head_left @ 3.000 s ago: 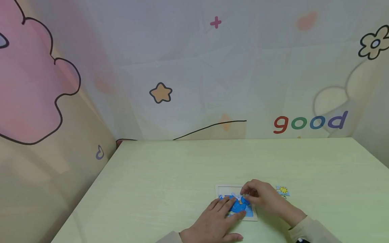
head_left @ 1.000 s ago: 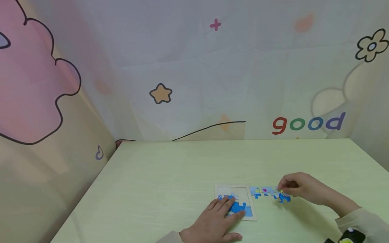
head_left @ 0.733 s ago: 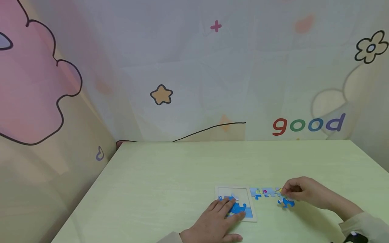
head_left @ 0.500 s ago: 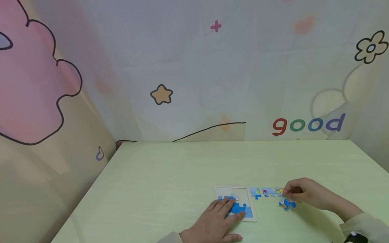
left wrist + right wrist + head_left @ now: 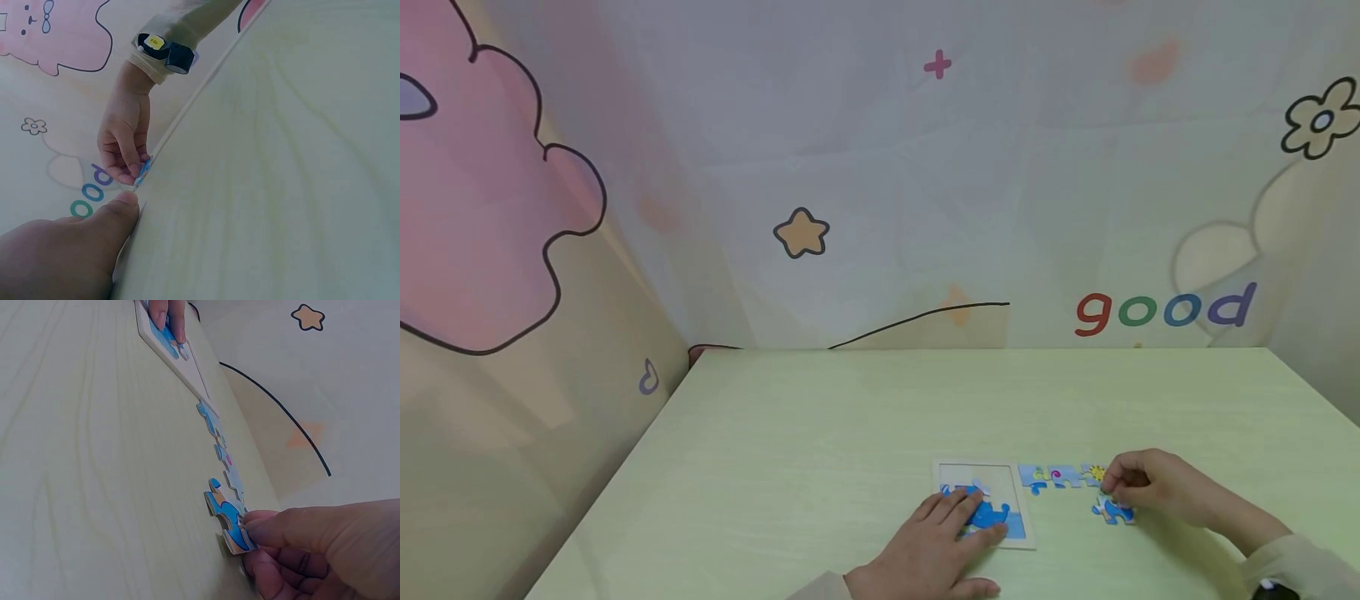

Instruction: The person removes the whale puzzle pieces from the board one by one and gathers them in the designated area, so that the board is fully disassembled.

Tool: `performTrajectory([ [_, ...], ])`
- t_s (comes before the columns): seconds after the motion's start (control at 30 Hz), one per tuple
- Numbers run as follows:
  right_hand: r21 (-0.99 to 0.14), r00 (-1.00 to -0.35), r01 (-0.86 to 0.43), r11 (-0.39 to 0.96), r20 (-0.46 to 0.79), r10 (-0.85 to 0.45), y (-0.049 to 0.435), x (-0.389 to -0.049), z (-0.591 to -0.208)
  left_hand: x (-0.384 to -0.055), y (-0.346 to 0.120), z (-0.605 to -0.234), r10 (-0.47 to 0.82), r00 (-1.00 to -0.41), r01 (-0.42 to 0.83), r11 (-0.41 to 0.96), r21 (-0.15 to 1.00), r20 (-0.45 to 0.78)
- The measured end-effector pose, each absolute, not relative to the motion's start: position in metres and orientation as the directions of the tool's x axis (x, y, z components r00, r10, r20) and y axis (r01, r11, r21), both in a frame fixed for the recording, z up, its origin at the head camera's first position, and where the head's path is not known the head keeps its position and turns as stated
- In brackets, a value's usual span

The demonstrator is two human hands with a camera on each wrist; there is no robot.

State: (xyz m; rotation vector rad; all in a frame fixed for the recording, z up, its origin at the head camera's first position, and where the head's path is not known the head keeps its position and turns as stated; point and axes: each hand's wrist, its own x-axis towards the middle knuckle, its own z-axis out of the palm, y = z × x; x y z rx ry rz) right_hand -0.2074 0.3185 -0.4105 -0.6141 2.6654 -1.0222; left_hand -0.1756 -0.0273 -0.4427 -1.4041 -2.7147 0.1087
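My left hand (image 5: 928,542) rests with its fingers spread over a square jigsaw puzzle board (image 5: 1000,477) in the head view. Blue puzzle pieces (image 5: 988,517) fill part of the board's near half, some of them under the fingers. To the right of the board, my right hand (image 5: 1165,487) pinches a blue puzzle piece (image 5: 1114,510) between thumb and fingertips. In the right wrist view the held piece (image 5: 215,503) is tilted close over the table, its lower edge near the surface. The left wrist view shows my left thumb (image 5: 94,240) and the right hand beyond it.
Three loose light-blue pieces lie in a row off the board's right edge: one at the board (image 5: 1032,475), one with a pink curl (image 5: 1063,475), one with a yellow sun (image 5: 1094,473). The pale table (image 5: 790,450) ends at a printed cloth backdrop (image 5: 865,167).
My right hand has gone from the board to the right, a puzzle piece in its fingers, then drifted slightly nearer. The row of loose pieces has come into view. My left hand stays put.
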Motion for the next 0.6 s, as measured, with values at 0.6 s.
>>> performTrajectory([
  [0.6, -0.645, -0.921, -0.255, 0.72, -0.065, -0.384, 0.3151, -0.2045, -0.4099, -0.1758, -0.0283, -0.4453, 0.814, -0.579, 0.806, 0.581, -0.115, 0.057],
])
